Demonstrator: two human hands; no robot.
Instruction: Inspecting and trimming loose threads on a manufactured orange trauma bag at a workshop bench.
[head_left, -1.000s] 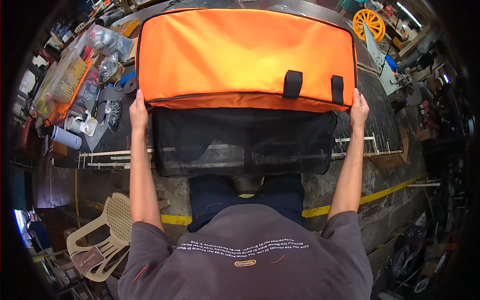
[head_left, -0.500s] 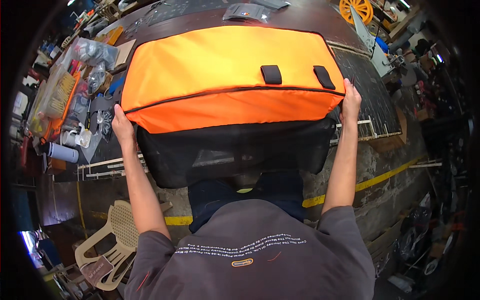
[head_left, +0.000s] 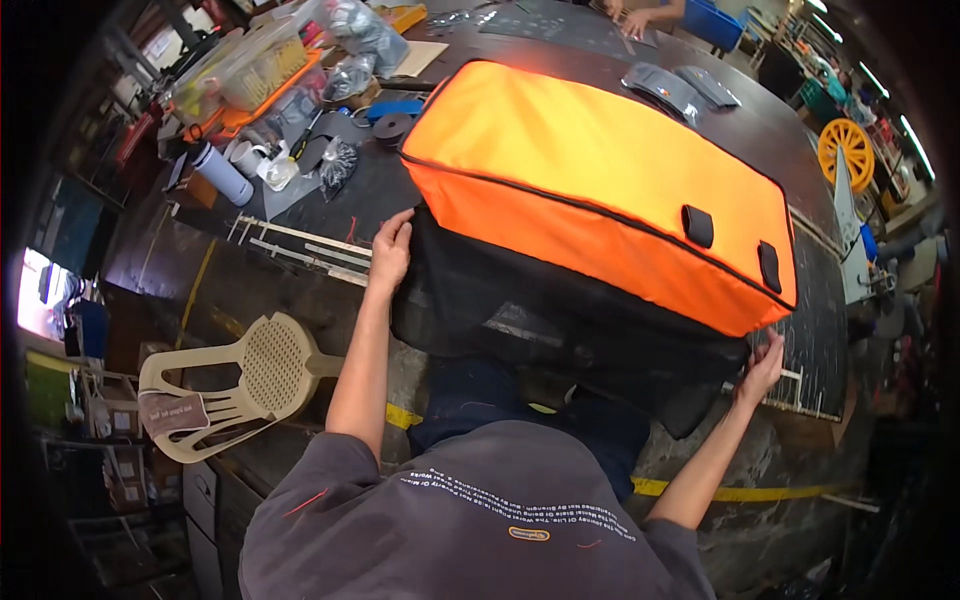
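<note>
While having an orange bag [head_left: 600,190] slanting at one o'clock over a dark table [head_left: 770,132], bending the fingers of the left hand [head_left: 392,250] at the edge of its black mesh [head_left: 470,290], toward ten o'clock. Curling those of the right hand [head_left: 762,370] by the near right corner, toward half past three; being unable to tell whether clamping with either. Having a beige chair [head_left: 275,365] toward half past eight.

– What's the room like?
– From my end I see a grey floor [head_left: 222,300] with yellow lines [head_left: 745,494] painted on it, and a beige plastic chair [head_left: 272,368] at left, near a big dark table [head_left: 770,132].
– And the light?
– I make out tube lights [head_left: 917,147] at upper right and a bright patch [head_left: 42,295] at far left; I can't tell whether that's a window.
</note>
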